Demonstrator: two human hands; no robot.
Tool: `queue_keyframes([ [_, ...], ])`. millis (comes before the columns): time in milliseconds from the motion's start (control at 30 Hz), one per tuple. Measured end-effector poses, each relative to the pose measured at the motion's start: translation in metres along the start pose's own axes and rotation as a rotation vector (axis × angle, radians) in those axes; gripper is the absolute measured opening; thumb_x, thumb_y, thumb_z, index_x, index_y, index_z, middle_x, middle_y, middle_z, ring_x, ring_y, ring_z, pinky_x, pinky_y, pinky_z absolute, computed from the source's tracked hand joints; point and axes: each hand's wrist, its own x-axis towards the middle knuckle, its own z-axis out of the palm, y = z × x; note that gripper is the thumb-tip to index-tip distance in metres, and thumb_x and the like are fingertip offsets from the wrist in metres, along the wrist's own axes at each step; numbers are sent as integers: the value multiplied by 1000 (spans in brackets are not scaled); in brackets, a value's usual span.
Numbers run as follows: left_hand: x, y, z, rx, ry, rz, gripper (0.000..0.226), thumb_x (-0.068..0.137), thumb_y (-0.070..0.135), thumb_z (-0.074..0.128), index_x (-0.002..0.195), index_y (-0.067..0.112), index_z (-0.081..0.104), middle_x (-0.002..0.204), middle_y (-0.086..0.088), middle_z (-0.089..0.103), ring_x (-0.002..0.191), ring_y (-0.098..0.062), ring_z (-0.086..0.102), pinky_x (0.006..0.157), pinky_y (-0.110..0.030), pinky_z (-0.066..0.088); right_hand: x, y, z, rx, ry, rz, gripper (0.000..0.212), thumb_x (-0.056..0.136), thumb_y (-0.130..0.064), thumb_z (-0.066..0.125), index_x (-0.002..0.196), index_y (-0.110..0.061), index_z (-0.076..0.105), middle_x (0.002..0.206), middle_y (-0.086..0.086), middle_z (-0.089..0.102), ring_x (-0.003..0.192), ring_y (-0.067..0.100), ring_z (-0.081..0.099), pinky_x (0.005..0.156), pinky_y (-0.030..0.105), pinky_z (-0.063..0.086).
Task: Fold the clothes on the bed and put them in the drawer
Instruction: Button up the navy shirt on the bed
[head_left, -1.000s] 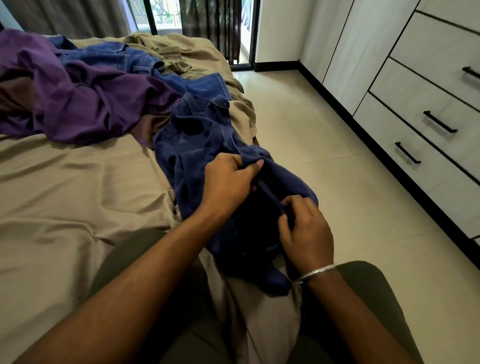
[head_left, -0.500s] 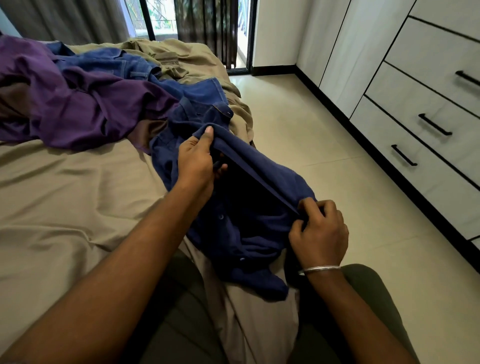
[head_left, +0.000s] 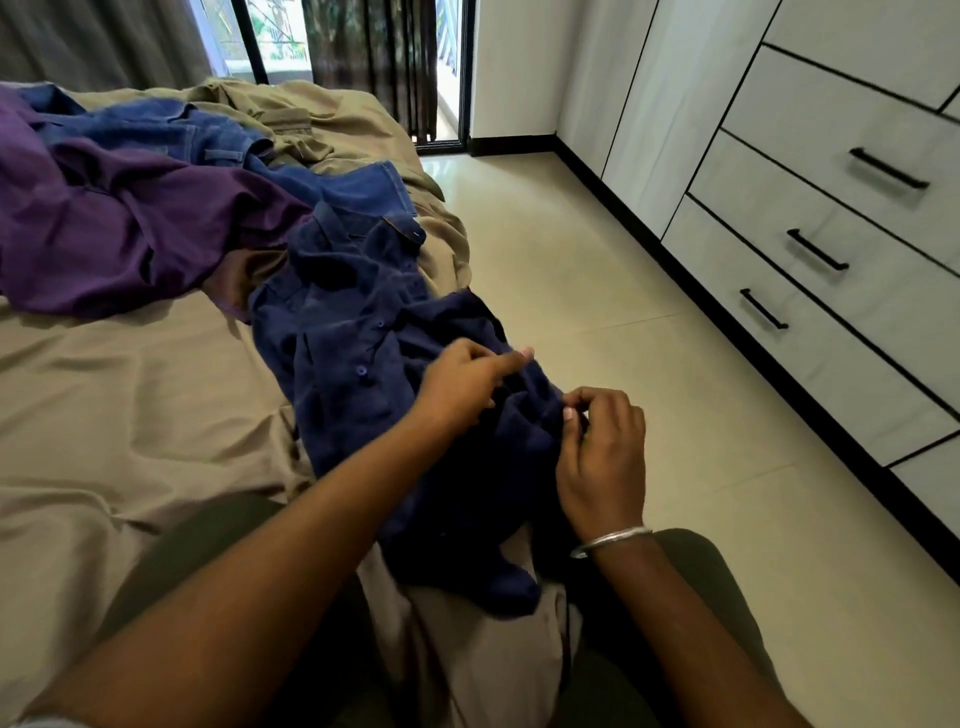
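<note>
Left hand (head_left: 462, 382) dropped stretched hem, now back beside right hand (head_left: 602, 447); both pinch navy shirt (head_left: 363, 332) bunched beneath them on bed (head_left: 130, 395) edge. Regripping; no fold yet.

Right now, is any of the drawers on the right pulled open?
No. The drawers all sit flush and closed, while both hands, left hand and right hand, work the navy shirt on the bed.

A heap of clothes (head_left: 130, 218) lies on the bed (head_left: 104, 415) toward its far end. Nearer, a button-up shirt (head_left: 363, 332) spills over the bed's right edge. The drawers (head_left: 841, 218) line the wall across the floor (head_left: 597, 270) to the right.
</note>
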Motion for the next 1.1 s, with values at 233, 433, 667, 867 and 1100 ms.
queue_keyframes([
  [233, -16, 12, 17, -286, -276, -229, 27, 98, 17, 56, 73, 9, 57, 49, 1, 48, 40, -8, 42, 45, -17, 44, 12, -13, -7, 18, -2, -264, 17, 92, -6, 52, 103, -4, 64, 94, 11, 64, 81, 24, 57, 73, 29, 48],
  [433, -11, 15, 4, -397, -56, -51, 15, 98, 12, 59, 83, 9, 62, 74, -8, 62, 51, -13, 57, 55, -28, 52, 5, -6, -10, 82, -46, -131, 35, 82, 5, 67, 115, -7, 64, 101, 7, 65, 90, 14, 59, 85, 10, 44],
  [667, -17, 16, -24, -261, -81, -97, 13, 88, -1, 69, 85, 10, 63, 70, -3, 69, 51, -8, 66, 46, -21, 52, -10, -7, -20, 195, -76, -355, 10, 71, 3, 64, 76, -5, 65, 77, 5, 59, 68, 18, 52, 65, 21, 44],
  [867, -48, -8, -42, 61, -137, -240, 40, 79, -8, 75, 103, 11, 50, 66, -7, 62, 45, -10, 61, 51, -27, 56, -25, 4, -30, 135, -581, -412, 8, 63, -23, 51, 69, -19, 51, 68, -8, 47, 60, 13, 44, 51, 30, 37],
  [1100, -76, -47, -31, 157, -171, -272, 40, 79, -2, 77, 95, 15, 45, 70, -14, 67, 54, -19, 65, 52, -30, 56, -25, -16, -4, 426, -396, 117, 15, 84, -6, 70, 91, -20, 68, 74, -6, 67, 69, 9, 63, 64, 15, 48],
])
